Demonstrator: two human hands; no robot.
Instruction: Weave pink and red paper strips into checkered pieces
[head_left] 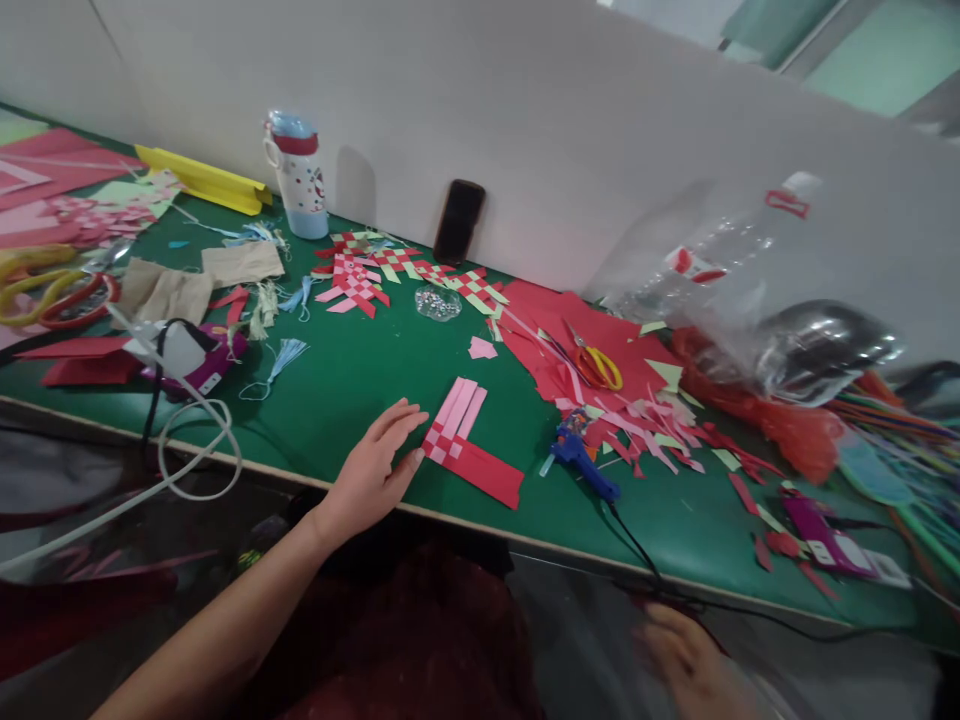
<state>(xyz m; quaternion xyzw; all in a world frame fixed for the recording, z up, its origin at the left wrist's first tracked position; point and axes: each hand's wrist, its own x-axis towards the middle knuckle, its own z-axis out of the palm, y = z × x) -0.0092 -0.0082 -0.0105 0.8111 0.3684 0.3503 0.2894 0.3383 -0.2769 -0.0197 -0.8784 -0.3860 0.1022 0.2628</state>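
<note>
My left hand (375, 470) lies over the table's front edge with its fingers stretched out and holding nothing. Its fingertips are beside the left corner of a woven paper piece (446, 443), where pink strips cross red ones in a small check; I cannot tell if they touch it. The pink strips (461, 403) point away from me and the red strips (487, 473) run to the right. My right hand (682, 650) is low, in front of the table edge, smeared by motion, so its fingers cannot be made out. A blue glue gun (585, 465) lies right of the woven piece.
Yellow-handled scissors (600, 368) rest on red paper (536, 325) among pink scraps. Behind are a dish of beads (438, 303), finished woven pieces (352, 283), a phone (459, 222) and a bottle (298, 180). Tassels (285, 358) and a white cable (199, 490) are left; a plastic bottle (720, 245) stands right.
</note>
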